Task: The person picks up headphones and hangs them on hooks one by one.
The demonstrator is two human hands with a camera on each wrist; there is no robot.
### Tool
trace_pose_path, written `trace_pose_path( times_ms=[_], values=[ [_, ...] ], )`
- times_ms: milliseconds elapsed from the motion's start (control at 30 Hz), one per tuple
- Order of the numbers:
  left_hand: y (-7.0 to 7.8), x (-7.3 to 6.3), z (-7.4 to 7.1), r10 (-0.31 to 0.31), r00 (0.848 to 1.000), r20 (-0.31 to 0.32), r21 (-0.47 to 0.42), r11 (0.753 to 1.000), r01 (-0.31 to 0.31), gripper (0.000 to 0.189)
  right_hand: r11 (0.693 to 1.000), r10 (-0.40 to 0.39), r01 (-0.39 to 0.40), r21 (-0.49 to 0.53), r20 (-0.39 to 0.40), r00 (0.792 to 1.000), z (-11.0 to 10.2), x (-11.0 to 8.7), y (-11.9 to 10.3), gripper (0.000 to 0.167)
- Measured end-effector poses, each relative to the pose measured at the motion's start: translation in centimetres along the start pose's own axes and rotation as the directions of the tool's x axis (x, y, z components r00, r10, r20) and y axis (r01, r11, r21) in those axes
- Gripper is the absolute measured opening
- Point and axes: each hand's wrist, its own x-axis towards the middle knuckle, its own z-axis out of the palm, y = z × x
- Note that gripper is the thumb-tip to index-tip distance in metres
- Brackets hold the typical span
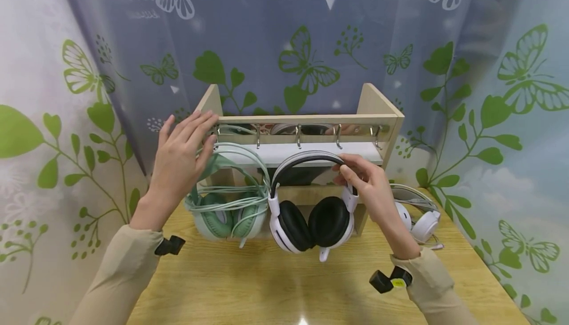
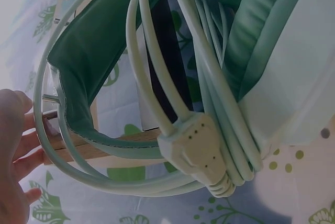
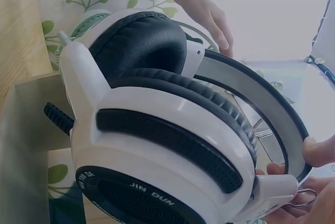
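Note:
My right hand (image 1: 366,184) pinches the headband of a white and black headset (image 1: 329,221) at its right side, thumb in front. The headset is upright before the rack, with black ear pads and a short white boom at the bottom. In the right wrist view its white earcup (image 3: 172,130) fills the middle. My left hand (image 1: 180,147) rests with straight fingers on the left end of the wooden rack (image 1: 280,120). Just below it, a mint green headset (image 1: 218,216) with its cable wound round it hangs at the leftmost hook. A pale plug (image 2: 193,148) shows on that cable.
Several metal hooks (image 1: 299,136) line a shiny strip along the rack's front. Another white headset (image 1: 424,223) lies with its cable on the wooden table (image 1: 284,285), right of the rack. A leaf-and-butterfly patterned curtain (image 1: 266,33) stands close behind.

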Motion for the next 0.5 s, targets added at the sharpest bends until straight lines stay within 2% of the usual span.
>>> trace_pose_path(
  times_ms=[267,500],
  values=[
    [0.0,0.0,0.1,0.009,1.000,-0.012,-0.002,1.000,-0.009,0.041,0.999,0.011,-0.011,-0.030,-0.004,1.000,0.1,0.4,-0.6,0.036],
    [0.0,0.0,0.1,0.010,1.000,-0.013,-0.003,1.000,-0.010,0.041,1.000,0.021,-0.021,0.007,-0.005,1.000,0.0,0.9,-1.1,0.036]
  ],
)
